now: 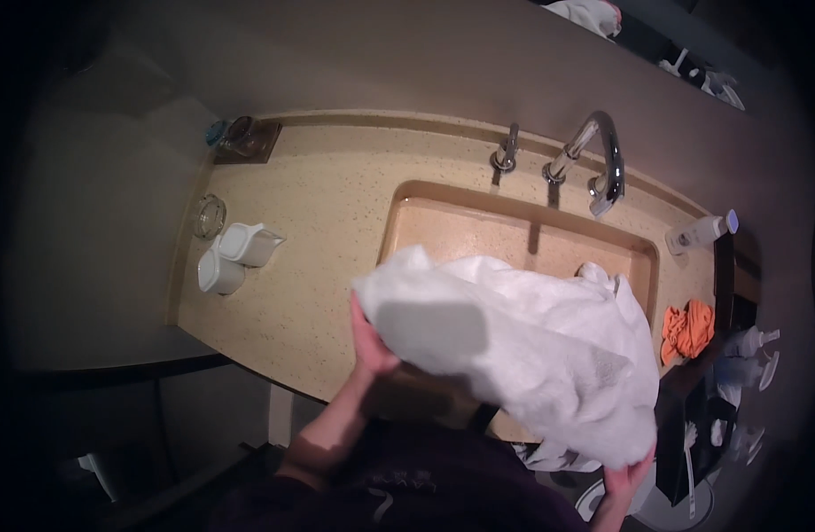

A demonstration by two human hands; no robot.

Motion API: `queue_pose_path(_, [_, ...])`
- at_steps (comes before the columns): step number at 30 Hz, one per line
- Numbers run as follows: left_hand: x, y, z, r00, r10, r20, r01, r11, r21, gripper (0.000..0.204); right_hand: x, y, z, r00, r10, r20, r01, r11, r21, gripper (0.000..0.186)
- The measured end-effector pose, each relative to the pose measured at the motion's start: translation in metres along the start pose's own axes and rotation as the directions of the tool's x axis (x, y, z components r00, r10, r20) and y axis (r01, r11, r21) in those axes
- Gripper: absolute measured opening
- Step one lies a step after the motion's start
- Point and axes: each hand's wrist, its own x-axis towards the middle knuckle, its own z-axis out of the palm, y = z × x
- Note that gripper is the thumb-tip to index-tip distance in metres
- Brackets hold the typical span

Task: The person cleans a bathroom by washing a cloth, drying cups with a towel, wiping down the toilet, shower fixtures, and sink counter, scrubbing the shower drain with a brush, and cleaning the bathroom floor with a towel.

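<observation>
A large white towel (549, 355) is stretched between my hands, over the near side of the sink. My left hand (372, 341) grips its left end, the fingers partly hidden behind the cloth. At the lower right, my right hand (627, 479) grips the other end, with its fingers mostly covered by the towel. The towel hangs in loose folds and hides much of the rectangular sink basin (474, 222). A grey shadow lies across its left part.
Behind the sink stand a chrome faucet (609, 160) and a handle (507, 151). White cups (248, 244) and a glass ashtray (210, 216) are on the counter (310, 213) at left. To the right are a white bottle (698, 233), an orange cloth (688, 331) and a black caddy with brushes.
</observation>
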Motion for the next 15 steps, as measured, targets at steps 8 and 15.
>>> queue_pose_path(8, [0.029,0.015,-0.066,0.951,-0.273,-0.147,0.197,0.899,-0.392,0.051,0.026,0.053,0.011,0.806,-0.428,0.409,0.591,0.549,-0.591,0.045])
queue_pose_path(15, [0.135,-0.076,-0.026,0.995,-0.009,-0.099,0.098,0.238,0.966,0.042,0.103,0.109,0.162,0.933,0.212,0.292,-0.249,0.964,0.095,0.042])
